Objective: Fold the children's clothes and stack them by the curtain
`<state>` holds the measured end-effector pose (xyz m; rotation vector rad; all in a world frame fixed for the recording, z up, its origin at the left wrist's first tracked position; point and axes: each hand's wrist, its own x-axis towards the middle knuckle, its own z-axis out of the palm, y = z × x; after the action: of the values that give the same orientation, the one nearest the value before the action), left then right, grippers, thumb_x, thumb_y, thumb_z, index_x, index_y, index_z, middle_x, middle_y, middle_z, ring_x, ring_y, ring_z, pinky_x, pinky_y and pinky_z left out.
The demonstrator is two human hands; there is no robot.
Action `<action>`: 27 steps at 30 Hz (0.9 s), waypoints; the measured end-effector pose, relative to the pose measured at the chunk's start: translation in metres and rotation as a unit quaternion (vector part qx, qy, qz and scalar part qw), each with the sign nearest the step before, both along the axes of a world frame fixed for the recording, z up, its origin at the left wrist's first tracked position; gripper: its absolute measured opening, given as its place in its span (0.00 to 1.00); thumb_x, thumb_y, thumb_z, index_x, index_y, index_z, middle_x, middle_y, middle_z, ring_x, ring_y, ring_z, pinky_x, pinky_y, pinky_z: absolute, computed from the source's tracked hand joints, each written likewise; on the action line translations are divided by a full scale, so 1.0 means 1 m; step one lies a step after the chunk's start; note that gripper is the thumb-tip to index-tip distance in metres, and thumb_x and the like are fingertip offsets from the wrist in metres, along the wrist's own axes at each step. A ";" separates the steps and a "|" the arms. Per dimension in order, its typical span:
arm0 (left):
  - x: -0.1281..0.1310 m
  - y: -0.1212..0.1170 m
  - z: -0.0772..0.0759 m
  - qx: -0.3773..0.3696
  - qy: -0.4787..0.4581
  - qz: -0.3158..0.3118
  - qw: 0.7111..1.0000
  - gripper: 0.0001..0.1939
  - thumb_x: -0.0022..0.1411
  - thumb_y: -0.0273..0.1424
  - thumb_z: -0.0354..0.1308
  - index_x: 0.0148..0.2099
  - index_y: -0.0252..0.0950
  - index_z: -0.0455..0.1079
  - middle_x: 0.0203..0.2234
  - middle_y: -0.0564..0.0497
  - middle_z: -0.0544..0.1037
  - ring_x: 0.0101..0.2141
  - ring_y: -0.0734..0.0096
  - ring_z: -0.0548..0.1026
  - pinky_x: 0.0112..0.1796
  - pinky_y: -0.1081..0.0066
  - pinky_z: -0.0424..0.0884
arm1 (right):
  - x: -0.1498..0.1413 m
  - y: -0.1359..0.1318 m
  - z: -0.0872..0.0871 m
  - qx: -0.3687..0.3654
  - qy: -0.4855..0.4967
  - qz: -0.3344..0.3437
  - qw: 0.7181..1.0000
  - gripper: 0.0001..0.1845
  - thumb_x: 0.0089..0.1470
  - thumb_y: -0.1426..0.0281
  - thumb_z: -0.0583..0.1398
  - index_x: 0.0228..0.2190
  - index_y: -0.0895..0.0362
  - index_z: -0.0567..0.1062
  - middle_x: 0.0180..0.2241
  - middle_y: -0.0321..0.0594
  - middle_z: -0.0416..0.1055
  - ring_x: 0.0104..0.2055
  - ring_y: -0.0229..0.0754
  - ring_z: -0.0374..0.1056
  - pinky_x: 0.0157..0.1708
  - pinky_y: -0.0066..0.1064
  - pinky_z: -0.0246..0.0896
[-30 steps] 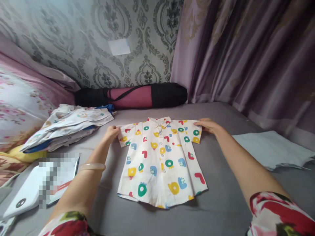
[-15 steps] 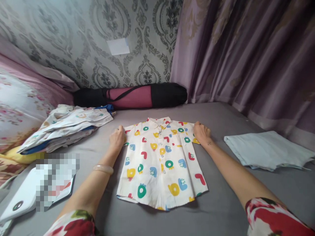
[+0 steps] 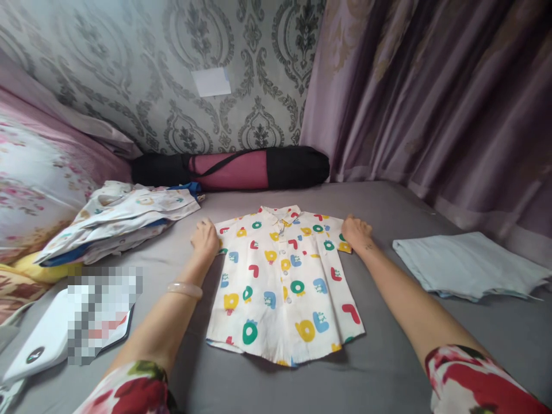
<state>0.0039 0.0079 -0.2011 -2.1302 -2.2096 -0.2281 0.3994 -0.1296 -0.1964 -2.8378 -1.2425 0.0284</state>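
Shirt [image 3: 280,273] lies flat on bed [image 3: 388,362] | my left hand [image 3: 205,237], fingers curled, holds its sleeve [image 3: 230,229] at 10 o'clock | my right hand [image 3: 357,232] likewise at 2 o'clock

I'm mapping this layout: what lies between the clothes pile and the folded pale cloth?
In the head view, a printed short-sleeved button-up shirt lies spread between them, the left hand at one sleeve and the right hand at the other.
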 end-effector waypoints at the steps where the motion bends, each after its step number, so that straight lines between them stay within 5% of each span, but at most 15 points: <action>1: 0.004 0.000 0.004 0.026 0.018 -0.018 0.999 0.20 0.61 0.23 0.46 0.55 0.23 0.62 0.47 0.26 0.71 0.46 0.44 0.73 0.41 0.57 0.68 | -0.004 0.002 0.003 0.001 -0.016 0.007 1.000 0.19 0.60 0.77 0.50 0.49 0.69 0.70 0.46 0.65 0.72 0.50 0.56 0.70 0.47 0.42 0.61; 6: 0.052 -0.003 0.014 0.038 0.036 -0.208 0.977 0.15 0.65 0.23 0.43 0.49 0.28 0.67 0.47 0.33 0.72 0.49 0.51 0.70 0.48 0.58 0.66 | -0.061 0.019 0.004 0.069 -0.065 0.201 0.975 0.23 0.62 0.75 0.46 0.54 0.69 0.68 0.57 0.61 0.64 0.61 0.54 0.57 0.59 0.43 0.48; 10: 0.097 -0.013 -0.007 -0.012 -0.007 -0.331 0.944 0.17 0.69 0.32 0.43 0.53 0.28 0.65 0.52 0.36 0.70 0.54 0.57 0.67 0.55 0.62 0.61 | -0.112 0.036 -0.014 0.060 0.014 0.274 0.960 0.32 0.65 0.63 0.42 0.63 0.71 0.54 0.67 0.55 0.48 0.69 0.51 0.41 0.65 0.41 0.33; 16: 0.085 -0.013 -0.035 -0.037 -0.052 -0.294 0.954 0.29 0.71 0.42 0.38 0.65 0.29 0.53 0.66 0.36 0.54 0.66 0.55 0.51 0.63 0.57 0.46 | -0.099 0.038 -0.029 0.026 0.089 0.282 0.955 0.37 0.65 0.57 0.35 0.66 0.69 0.47 0.69 0.51 0.39 0.70 0.49 0.34 0.66 0.42 0.29; 21: 0.050 -0.005 -0.032 -0.064 -0.045 -0.275 0.958 0.30 0.71 0.42 0.35 0.67 0.30 0.50 0.67 0.39 0.53 0.66 0.54 0.48 0.62 0.55 0.44 | -0.055 0.025 -0.031 0.019 0.057 0.256 0.965 0.35 0.66 0.59 0.36 0.65 0.67 0.51 0.68 0.50 0.43 0.70 0.48 0.37 0.66 0.41 0.30; 27: 0.040 -0.007 -0.029 -0.042 -0.047 -0.268 0.961 0.26 0.71 0.40 0.36 0.65 0.33 0.55 0.65 0.41 0.57 0.64 0.55 0.52 0.61 0.55 0.47 | -0.032 0.010 -0.032 0.029 0.009 0.220 0.975 0.31 0.66 0.62 0.41 0.64 0.63 0.55 0.67 0.49 0.49 0.68 0.49 0.43 0.65 0.43 0.35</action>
<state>0.0435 0.0010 -0.2306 -2.7787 -1.6531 -0.2668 0.3671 -0.1194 -0.2286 -2.4504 -1.8038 0.0328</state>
